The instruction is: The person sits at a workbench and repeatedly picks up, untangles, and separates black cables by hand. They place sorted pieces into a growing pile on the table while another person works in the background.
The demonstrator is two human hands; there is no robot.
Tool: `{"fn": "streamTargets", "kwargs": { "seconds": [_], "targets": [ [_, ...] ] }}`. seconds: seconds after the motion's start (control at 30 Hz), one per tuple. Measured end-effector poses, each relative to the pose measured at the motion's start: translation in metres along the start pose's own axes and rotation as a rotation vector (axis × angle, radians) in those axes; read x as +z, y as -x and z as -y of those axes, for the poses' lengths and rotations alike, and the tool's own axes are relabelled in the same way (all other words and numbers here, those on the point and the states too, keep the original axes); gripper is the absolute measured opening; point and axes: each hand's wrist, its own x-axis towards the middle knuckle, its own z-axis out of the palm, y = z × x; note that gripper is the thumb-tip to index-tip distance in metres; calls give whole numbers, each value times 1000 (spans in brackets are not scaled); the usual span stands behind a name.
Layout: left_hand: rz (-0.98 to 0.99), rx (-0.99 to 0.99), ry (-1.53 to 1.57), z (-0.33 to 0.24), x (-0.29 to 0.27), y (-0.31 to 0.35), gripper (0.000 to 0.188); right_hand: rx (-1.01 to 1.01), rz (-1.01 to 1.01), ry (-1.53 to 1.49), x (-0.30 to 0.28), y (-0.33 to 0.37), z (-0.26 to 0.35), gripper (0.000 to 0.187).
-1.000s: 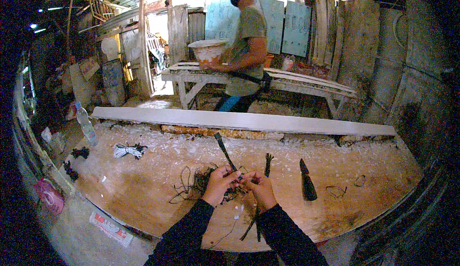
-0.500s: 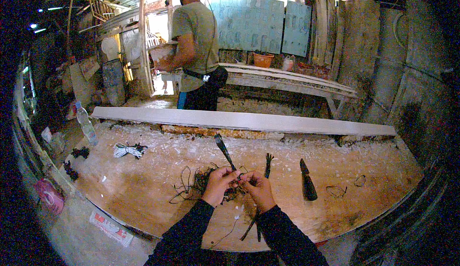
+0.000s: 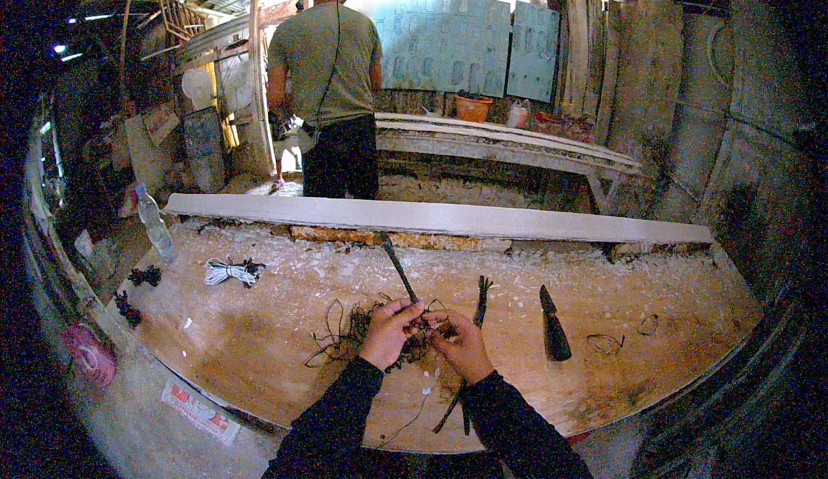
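Two bare hands work close together over a grained wooden tabletop (image 3: 259,367): the left hand (image 3: 391,332) is clamped on a slender dark strip (image 3: 398,263) pointing toward eleven o'clock; the right hand (image 3: 464,345) bends its fingers by the strip's lower end, their grip unclear. At nine o'clock lies a tangle of wiry black strands (image 3: 349,334); at three, a tapering black cone (image 3: 555,334); at ten, a hank of white cord (image 3: 228,270). Pale flakes speckle the board below a smooth white rail (image 3: 431,216) at twelve. Beyond stand a rough bench (image 3: 509,145) at one o'clock, blue panels (image 3: 444,43) at twelve and a person (image 3: 326,61) at eleven, back turned.
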Motion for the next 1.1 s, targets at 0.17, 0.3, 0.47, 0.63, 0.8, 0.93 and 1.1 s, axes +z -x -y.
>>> {"fn": "streamTargets", "kwargs": {
  "seconds": [0.17,0.3,0.47,0.63,0.8,0.93,1.1],
  "targets": [
    [21,-36,4,4,1,1,12,-87,-70,95,1,2,2,20],
    [67,-52,0,6,1,-1,12,-138,-107,195,1,1,4,15],
    [77,-75,13,8,0,-2,12,-251,-143,258,0,-1,6,13],
    [40,-87,77,4,2,1,13,-195,-126,203,0,0,8,12],
    [43,-103,56,-1,4,3,13,-13,-114,-96,2,3,7,11],
    [51,-70,95,-2,7,5,12,309,-35,-479,-3,-1,6,15],
    [142,2,134,1,9,6,10,507,58,-784,-11,-4,5,22]
  ]
}}
